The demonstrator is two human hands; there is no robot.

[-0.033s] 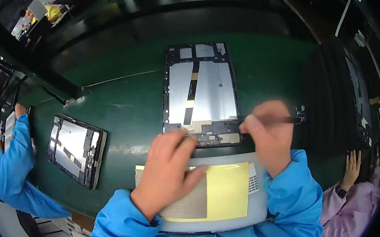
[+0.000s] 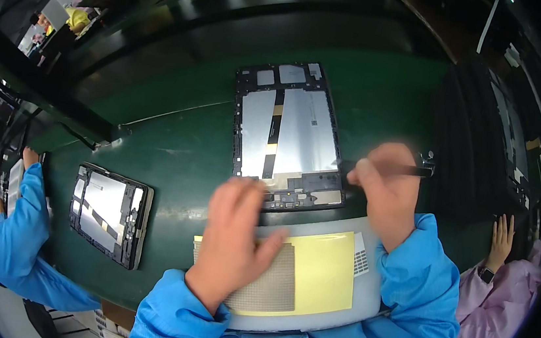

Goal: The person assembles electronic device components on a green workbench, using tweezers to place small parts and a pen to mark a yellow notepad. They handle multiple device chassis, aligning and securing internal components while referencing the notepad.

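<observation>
A tablet frame [image 2: 291,128] lies on the green bench with its inner side up, showing a silvery panel and a black ribbon strip. At its lower left corner is my left hand [image 2: 230,237], fingers stretched and thumb spread, holding nothing that I can see. My right hand [image 2: 390,188] grips a slim black pen-shaped tool [image 2: 409,171] beside the lower right edge of the frame. The tool's tip is blurred, so I cannot tell whether it touches the frame. Beneath my left hand lie a grey gridded sheet [image 2: 275,278] and a yellow sheet [image 2: 326,267] on a pale pad [image 2: 366,291].
To the left sits a stack of similar tablet frames [image 2: 107,214]. Black padded holders [image 2: 465,137] with panels stand at the right. A dark metal arm [image 2: 48,89] reaches over the bench. Co-workers in blue [image 2: 16,235] and pink [image 2: 489,311] sleeves sit either side.
My left fingers have drawn back slightly left, off the frame's lower part. My right hand and the tool have shifted slightly right, away from the frame's edge.
</observation>
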